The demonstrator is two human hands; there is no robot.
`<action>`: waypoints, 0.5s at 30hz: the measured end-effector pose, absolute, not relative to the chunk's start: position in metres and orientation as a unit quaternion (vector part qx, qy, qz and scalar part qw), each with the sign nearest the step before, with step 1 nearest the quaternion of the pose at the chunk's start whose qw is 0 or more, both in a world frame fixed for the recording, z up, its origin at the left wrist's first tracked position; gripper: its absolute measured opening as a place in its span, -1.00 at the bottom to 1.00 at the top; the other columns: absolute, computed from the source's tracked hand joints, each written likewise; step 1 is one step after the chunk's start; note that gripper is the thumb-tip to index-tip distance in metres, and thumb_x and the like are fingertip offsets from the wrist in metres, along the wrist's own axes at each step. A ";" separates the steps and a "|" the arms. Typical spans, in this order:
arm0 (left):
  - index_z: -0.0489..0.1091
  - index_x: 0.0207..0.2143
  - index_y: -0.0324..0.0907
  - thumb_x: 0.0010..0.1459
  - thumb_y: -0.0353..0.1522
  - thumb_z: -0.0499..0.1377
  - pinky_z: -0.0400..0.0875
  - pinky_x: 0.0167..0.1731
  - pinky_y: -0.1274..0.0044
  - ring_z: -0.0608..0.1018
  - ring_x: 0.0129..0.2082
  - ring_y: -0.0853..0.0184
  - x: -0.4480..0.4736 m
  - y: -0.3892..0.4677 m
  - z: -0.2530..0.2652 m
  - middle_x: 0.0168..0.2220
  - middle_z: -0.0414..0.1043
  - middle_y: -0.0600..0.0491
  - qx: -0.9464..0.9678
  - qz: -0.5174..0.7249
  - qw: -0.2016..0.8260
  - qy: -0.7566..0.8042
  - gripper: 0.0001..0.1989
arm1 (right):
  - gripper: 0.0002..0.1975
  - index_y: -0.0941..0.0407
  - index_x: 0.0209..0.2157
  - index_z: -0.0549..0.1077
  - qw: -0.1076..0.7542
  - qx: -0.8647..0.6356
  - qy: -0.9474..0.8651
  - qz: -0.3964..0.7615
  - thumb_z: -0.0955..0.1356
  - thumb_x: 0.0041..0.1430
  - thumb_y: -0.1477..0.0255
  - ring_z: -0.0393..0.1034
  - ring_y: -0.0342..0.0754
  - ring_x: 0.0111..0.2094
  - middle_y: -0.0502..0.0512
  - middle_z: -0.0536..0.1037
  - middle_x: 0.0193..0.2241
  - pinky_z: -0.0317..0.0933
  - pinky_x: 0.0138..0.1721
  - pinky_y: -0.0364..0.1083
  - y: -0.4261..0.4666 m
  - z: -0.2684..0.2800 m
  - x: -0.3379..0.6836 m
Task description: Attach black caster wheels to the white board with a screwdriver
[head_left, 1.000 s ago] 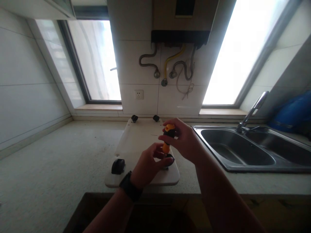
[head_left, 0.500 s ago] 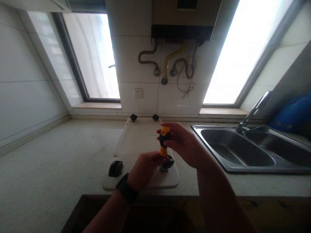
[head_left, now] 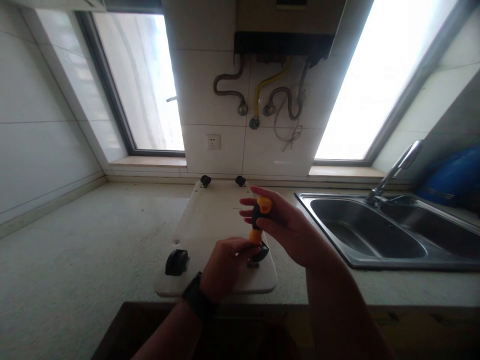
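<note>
An orange-and-black screwdriver [head_left: 258, 216] stands nearly upright, slightly tilted, over the near right corner of a white board [head_left: 213, 212]. Around its handle is my right hand [head_left: 283, 220], the thumb pressed to one side and the fingers loosely stretched past it. My left hand [head_left: 225, 262], with a black watch [head_left: 198, 297] on the wrist, pinches low at the screwdriver's lower end. The tip is hidden. Just beside these fingers sits a black caster wheel [head_left: 260, 253]. Another caster wheel [head_left: 177, 262] is at the board's near left corner.
Two more casters [head_left: 205, 181] are at the board's far end. The board lies on a speckled countertop [head_left: 112, 240]. To the right is a steel double sink [head_left: 360, 260] with a faucet [head_left: 397, 170]. A wall socket [head_left: 213, 142] and hoses [head_left: 257, 95] are behind.
The screwdriver handle and my right hand have shifted slightly right. The right fingers are more stretched out. My left hand stays at the lower end, and the view has tilted a little.
</note>
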State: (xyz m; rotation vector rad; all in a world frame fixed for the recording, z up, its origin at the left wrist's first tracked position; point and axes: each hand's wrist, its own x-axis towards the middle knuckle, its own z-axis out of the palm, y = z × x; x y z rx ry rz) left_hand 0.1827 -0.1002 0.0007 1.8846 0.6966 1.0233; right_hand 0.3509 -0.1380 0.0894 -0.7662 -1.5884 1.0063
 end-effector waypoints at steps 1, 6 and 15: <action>0.65 -0.21 -0.10 0.29 -0.41 0.27 0.43 -0.16 0.51 0.65 -0.20 0.26 0.182 -0.100 0.001 -0.22 0.68 0.08 0.759 0.407 0.426 0.278 -0.87 | -0.55 -0.04 0.15 0.35 0.540 -0.329 -0.652 0.419 0.43 0.26 0.44 0.54 0.00 0.01 0.12 0.54 0.04 0.43 0.04 0.03 -0.137 0.090 0.350; 0.61 -0.21 -0.17 0.20 -0.34 0.36 0.48 -0.21 0.50 0.65 -0.25 0.25 0.182 -0.102 -0.004 -0.26 0.66 0.03 0.723 0.419 0.455 0.308 -0.88 | -0.47 0.03 -0.19 0.37 0.595 -0.481 -0.615 0.191 0.64 -0.12 0.27 0.46 -0.03 -0.37 -0.02 0.51 -0.35 0.40 -0.36 -0.02 -0.132 0.083 0.336; 0.66 -0.27 -0.13 0.19 -0.35 0.37 0.46 -0.22 0.51 0.65 -0.29 0.26 0.182 -0.104 0.002 -0.30 0.68 0.07 0.693 0.429 0.480 0.323 -0.93 | -0.54 -0.08 0.26 0.23 0.523 -0.367 -0.700 0.318 0.30 0.37 0.37 0.45 -0.01 0.08 0.13 0.41 0.20 0.40 0.09 0.10 -0.140 0.092 0.346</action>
